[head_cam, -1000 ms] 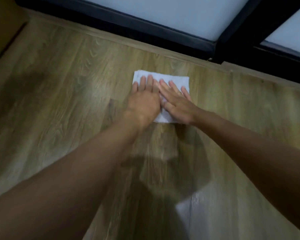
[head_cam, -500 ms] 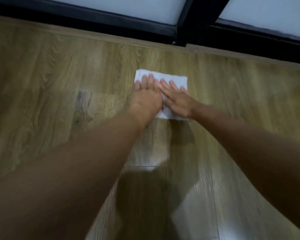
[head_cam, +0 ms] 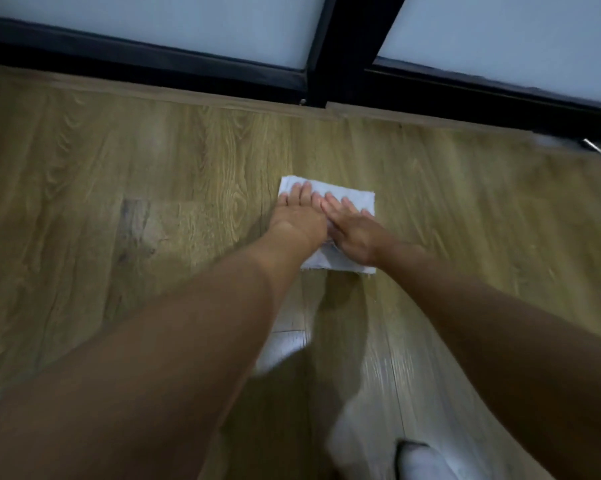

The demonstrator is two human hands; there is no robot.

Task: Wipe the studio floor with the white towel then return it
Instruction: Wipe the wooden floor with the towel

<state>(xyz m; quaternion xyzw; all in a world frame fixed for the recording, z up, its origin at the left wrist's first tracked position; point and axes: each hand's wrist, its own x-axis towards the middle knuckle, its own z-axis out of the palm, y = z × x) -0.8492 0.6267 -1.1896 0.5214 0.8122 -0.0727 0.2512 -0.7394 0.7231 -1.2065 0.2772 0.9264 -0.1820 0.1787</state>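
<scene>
Right now I have my left hand (head_cam: pixel 297 221) spread flat, palm down, on the left part of the white towel (head_cam: pixel 352 199), and my right hand (head_cam: pixel 352 233) flat beside it, its fingers crossing slightly over the left. Neither hand grips; I judge both press so the folded cloth stays flat and rubs the wooden floor (head_cam: pixel 119 202) evenly. The towel lies under both palms, its far edge and right corner showing, just short of the black window frame (head_cam: pixel 330 64).
</scene>
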